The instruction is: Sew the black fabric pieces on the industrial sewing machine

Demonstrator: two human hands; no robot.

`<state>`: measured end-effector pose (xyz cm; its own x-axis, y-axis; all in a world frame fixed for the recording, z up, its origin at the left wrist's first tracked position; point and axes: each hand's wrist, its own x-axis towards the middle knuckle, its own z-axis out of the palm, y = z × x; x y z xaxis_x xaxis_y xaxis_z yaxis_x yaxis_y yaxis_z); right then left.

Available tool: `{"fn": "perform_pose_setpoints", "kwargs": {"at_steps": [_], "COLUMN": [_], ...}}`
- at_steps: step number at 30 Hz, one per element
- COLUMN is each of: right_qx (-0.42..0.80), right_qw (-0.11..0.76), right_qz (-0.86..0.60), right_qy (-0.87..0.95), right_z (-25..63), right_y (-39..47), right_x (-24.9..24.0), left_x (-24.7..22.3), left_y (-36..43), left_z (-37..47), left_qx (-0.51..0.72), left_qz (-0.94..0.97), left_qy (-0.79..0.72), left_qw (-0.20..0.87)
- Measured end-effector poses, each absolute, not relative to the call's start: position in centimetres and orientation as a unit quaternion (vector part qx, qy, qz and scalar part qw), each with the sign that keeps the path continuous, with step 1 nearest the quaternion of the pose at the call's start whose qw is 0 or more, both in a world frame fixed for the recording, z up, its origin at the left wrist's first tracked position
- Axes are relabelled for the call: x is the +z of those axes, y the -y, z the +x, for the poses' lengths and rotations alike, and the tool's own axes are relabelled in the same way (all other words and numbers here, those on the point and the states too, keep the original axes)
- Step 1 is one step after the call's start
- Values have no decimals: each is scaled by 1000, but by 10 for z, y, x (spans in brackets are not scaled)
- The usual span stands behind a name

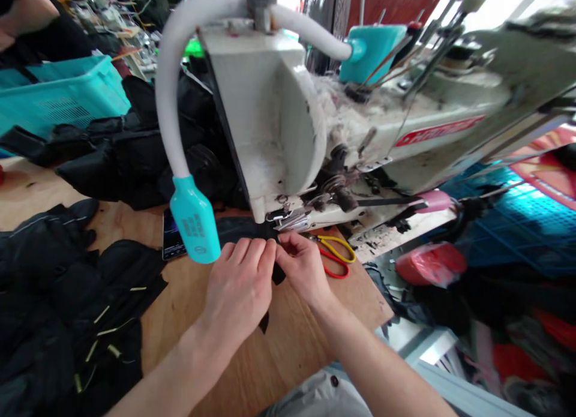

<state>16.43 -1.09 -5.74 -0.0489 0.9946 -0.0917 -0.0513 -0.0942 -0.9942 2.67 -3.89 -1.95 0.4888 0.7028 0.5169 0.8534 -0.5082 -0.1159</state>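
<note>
A piece of black fabric [279, 275] lies under the needle area of a white sewing machine [265, 117], on the wooden tabletop. My left hand [245, 279] presses over it, fingers together and curled down, covering most of the piece. Close beside it, my right hand [303, 267] pinches the fabric's edge between thumb and fingers. Just right of that hand rests a pair of scissors [335, 256] with one yellow and one red handle. The fingertips and the stitching spot are partly hidden.
A lamp with a turquoise head [195, 222] hangs on a white flexible neck at left, above a phone [173, 236]. Black fabric pieces [58, 285] cover the table's left side. Behind stands a turquoise crate [67, 93], near another person's arm [29, 12].
</note>
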Motion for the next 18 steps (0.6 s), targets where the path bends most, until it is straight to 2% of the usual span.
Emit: {"fn": "perform_pose_setpoints", "kwargs": {"at_steps": [7,11,18], "right_qx": [579,592,635], "right_qw": [490,498,506], "right_qz": [-470,-449,-405], "right_qy": [452,446,420], "right_z": [169,173,175], "right_y": [15,7,4], "right_x": [-61,-60,-61], "left_x": [-18,-13,-46], "left_y": [50,50,61], "left_z": [76,85,80], "left_qx": [-191,-151,-275], "left_qz": [-736,-713,-705], "left_qy": [642,682,649], "left_qw": [100,67,75]}}
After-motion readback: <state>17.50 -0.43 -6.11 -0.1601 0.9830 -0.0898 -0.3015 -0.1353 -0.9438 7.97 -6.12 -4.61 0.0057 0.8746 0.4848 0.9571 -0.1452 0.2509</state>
